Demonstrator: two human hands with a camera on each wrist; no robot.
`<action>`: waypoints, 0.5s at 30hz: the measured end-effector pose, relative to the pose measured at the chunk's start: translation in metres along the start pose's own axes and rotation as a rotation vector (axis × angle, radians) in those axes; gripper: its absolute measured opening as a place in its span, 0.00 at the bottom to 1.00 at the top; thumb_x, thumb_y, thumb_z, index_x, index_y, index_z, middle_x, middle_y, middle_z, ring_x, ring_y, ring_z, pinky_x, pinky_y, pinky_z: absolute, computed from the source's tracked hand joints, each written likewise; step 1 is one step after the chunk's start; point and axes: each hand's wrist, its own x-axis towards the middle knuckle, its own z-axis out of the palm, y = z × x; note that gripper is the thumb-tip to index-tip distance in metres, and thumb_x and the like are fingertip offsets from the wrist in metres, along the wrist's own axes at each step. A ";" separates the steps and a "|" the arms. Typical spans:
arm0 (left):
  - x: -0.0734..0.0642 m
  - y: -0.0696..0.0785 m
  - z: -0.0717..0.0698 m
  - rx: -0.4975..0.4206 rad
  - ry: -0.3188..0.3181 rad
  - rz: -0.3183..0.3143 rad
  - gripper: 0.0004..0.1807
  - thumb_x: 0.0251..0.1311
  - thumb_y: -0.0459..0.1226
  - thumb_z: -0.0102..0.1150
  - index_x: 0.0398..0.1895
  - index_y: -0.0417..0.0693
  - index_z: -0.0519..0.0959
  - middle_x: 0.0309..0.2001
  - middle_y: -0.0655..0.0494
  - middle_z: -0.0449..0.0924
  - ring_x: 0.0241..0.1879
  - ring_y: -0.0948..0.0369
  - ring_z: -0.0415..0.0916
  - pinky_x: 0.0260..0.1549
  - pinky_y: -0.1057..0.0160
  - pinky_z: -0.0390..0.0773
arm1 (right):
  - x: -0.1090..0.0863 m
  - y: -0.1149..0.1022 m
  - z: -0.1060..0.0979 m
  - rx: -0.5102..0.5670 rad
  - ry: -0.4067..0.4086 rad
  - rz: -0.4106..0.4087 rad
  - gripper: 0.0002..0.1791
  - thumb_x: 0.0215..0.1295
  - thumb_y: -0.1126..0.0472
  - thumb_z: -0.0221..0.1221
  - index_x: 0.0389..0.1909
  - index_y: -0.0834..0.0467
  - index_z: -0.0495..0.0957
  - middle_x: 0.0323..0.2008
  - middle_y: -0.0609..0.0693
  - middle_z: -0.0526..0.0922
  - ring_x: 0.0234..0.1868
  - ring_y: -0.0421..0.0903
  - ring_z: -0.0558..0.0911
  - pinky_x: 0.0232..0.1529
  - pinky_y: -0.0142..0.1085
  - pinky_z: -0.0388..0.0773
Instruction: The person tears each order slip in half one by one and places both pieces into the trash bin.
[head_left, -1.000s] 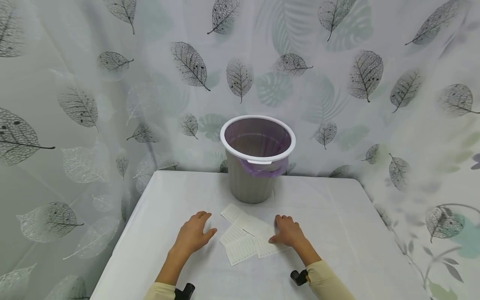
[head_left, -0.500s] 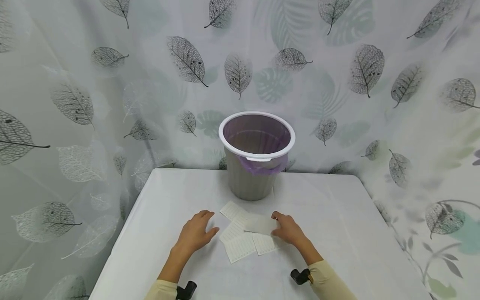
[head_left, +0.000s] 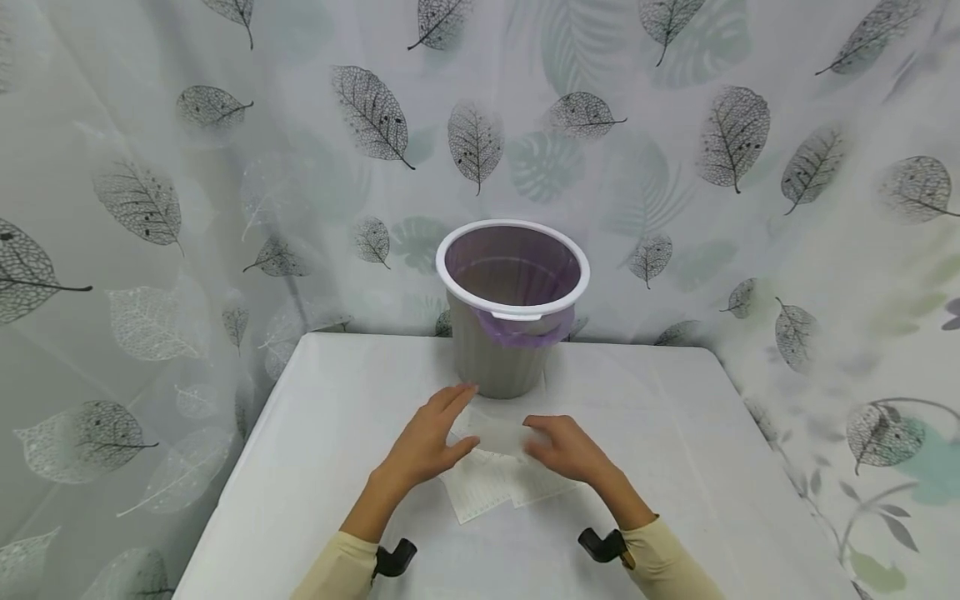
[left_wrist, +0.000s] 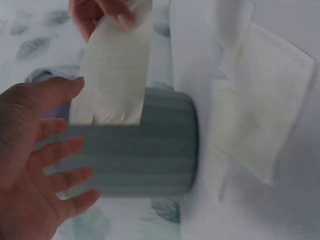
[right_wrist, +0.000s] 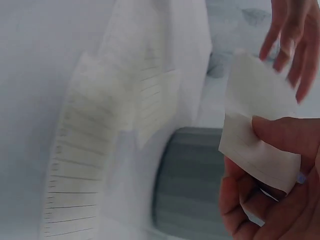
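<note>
Nearest, printed slips [head_left: 480, 490] overlap on the white table [head_left: 660, 492]. Above their far end, my right fingers [head_left: 552, 438] pinch a paper slip [right_wrist: 260, 95]; leftward, my left fingers [head_left: 450, 405] spread, gripping nothing. I should pinch lightly, avoiding creases. Farther back stands a grey bin [head_left: 491, 358].

A left hand [left_wrist: 31, 177], at left, spreads its fingers beside a paper slip [left_wrist: 112, 75] pinched by the right hand [left_wrist: 92, 11]. Beyond is a grey bin [left_wrist: 165, 150]; nearer, blurred slips [left_wrist: 267, 95] overlap on a white table [left_wrist: 295, 210].
</note>
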 end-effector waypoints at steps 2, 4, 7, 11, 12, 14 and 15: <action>0.010 0.008 -0.004 0.017 -0.019 0.052 0.33 0.62 0.42 0.75 0.68 0.41 0.77 0.64 0.47 0.78 0.64 0.48 0.73 0.64 0.37 0.68 | 0.005 -0.011 -0.004 0.003 -0.017 -0.021 0.08 0.66 0.70 0.65 0.43 0.56 0.84 0.37 0.42 0.84 0.36 0.37 0.79 0.40 0.42 0.81; 0.019 0.016 -0.008 0.033 -0.047 0.087 0.23 0.63 0.41 0.74 0.58 0.42 0.84 0.54 0.51 0.85 0.57 0.51 0.80 0.62 0.34 0.69 | 0.009 -0.021 -0.009 0.005 -0.028 -0.033 0.08 0.66 0.70 0.65 0.43 0.57 0.84 0.38 0.43 0.85 0.37 0.38 0.80 0.42 0.42 0.81; 0.028 0.024 -0.013 0.051 -0.084 0.112 0.09 0.64 0.38 0.72 0.44 0.44 0.89 0.41 0.56 0.89 0.44 0.56 0.86 0.59 0.33 0.72 | 0.013 -0.034 -0.016 -0.017 -0.015 -0.032 0.08 0.65 0.69 0.67 0.43 0.57 0.84 0.38 0.43 0.85 0.37 0.40 0.81 0.42 0.42 0.81; 0.034 0.029 -0.020 0.046 -0.087 0.122 0.03 0.65 0.35 0.71 0.38 0.45 0.90 0.35 0.58 0.89 0.34 0.59 0.85 0.51 0.43 0.79 | 0.017 -0.047 -0.025 -0.026 0.053 -0.039 0.09 0.66 0.65 0.69 0.45 0.59 0.85 0.41 0.47 0.87 0.42 0.46 0.85 0.46 0.45 0.83; 0.035 0.029 -0.022 0.040 -0.084 0.122 0.02 0.65 0.35 0.71 0.37 0.45 0.90 0.34 0.59 0.89 0.33 0.59 0.84 0.48 0.46 0.80 | 0.018 -0.049 -0.026 -0.025 0.076 -0.047 0.09 0.67 0.64 0.69 0.46 0.60 0.86 0.43 0.48 0.88 0.44 0.47 0.86 0.47 0.47 0.83; 0.035 0.030 -0.025 0.020 -0.075 0.120 0.02 0.64 0.34 0.71 0.36 0.46 0.90 0.34 0.59 0.89 0.31 0.59 0.82 0.42 0.51 0.80 | 0.021 -0.053 -0.029 -0.017 0.119 -0.067 0.07 0.68 0.63 0.69 0.45 0.59 0.87 0.42 0.49 0.88 0.46 0.49 0.86 0.48 0.49 0.83; 0.036 0.030 -0.027 0.012 -0.070 0.122 0.02 0.64 0.34 0.71 0.36 0.45 0.90 0.34 0.58 0.89 0.31 0.58 0.82 0.41 0.52 0.80 | 0.022 -0.055 -0.029 -0.011 0.139 -0.077 0.06 0.68 0.64 0.69 0.44 0.59 0.87 0.41 0.48 0.88 0.45 0.48 0.87 0.48 0.49 0.83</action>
